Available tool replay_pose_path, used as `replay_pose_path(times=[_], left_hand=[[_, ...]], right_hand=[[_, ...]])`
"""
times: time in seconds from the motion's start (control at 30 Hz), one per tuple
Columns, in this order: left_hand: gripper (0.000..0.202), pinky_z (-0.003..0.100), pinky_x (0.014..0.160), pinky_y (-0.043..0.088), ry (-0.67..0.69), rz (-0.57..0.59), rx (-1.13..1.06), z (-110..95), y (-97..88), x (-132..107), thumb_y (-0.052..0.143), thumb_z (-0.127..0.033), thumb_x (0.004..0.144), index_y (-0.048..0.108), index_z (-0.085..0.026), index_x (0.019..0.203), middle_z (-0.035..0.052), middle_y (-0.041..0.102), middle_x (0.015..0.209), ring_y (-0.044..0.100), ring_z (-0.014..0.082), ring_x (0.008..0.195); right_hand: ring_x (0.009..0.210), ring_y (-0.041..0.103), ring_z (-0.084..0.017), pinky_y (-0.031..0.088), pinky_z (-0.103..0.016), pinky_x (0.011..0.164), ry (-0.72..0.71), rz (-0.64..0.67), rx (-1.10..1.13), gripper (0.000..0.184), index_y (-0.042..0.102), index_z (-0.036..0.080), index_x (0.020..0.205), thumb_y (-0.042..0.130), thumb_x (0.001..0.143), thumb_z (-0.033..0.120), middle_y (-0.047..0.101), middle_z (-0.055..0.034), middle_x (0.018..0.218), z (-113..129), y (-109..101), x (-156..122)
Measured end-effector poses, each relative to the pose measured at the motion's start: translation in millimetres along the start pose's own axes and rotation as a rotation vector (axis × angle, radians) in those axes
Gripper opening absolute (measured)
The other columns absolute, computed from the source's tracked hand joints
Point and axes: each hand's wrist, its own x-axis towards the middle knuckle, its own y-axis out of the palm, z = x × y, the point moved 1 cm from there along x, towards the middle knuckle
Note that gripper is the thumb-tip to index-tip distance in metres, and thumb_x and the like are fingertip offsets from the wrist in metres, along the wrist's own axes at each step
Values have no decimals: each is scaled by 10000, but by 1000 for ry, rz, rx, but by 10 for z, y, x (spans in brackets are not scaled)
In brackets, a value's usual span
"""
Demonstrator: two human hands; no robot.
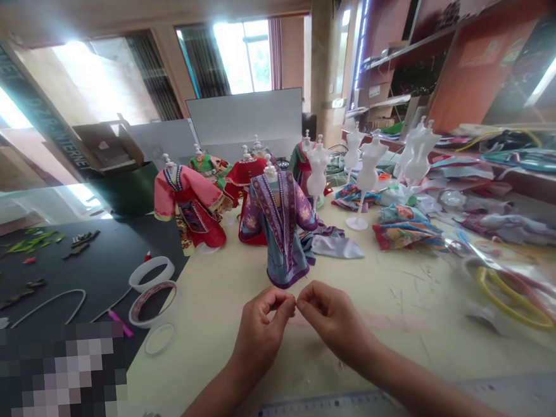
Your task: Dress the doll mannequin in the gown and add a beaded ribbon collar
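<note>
My left hand point(262, 327) and my right hand point(330, 316) meet fingertip to fingertip over the pale table point(209, 315). Both are pinched shut on something too small to make out. Just beyond the fingertips stands a small white mannequin wearing a purple and blue robe point(282, 227). Its hem hangs right above my fingers. A mannequin in a pink and red robe point(188, 205) stands behind it to the left.
More dressed mannequins point(247, 169) and bare white mannequins point(367, 164) stand further back. Folded fabric pieces point(403, 228) lie at right, with plastic bags point(515, 274). Tape rolls point(151, 287) rest at the table's left edge beside a dark mat point(48, 269). A ruler point(320, 405) lies near me.
</note>
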Motion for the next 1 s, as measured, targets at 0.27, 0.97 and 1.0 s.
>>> replay_pose_path(times=[0.27, 0.97, 1.0], left_hand=[[224, 234, 596, 421, 27, 47, 59, -5, 29, -22, 434, -292, 866, 527, -168, 704, 1, 536, 679, 523, 127, 642], [328, 222, 535, 317, 11, 43, 108, -23, 32, -64, 336, -330, 890, 376, -190, 596, -30, 417, 576, 419, 114, 551], [335, 220, 533, 319, 6, 42, 100, -23, 31, -63, 332, -329, 893, 376, -189, 591, -29, 423, 572, 424, 112, 548]], right_hand=[[485, 374, -101, 275, -228, 477, -86, -2, -160, 127, 528, 188, 670, 508, 791, 216, 431, 41, 522, -22, -8, -26], [478, 415, -71, 328, -188, 496, -338, -60, -231, 111, 594, 173, 722, 521, 805, 164, 546, 30, 580, -13, 5, -35], [481, 423, -71, 333, -188, 501, -344, -62, -235, 108, 593, 174, 723, 523, 804, 161, 560, 28, 592, -13, 7, -37]])
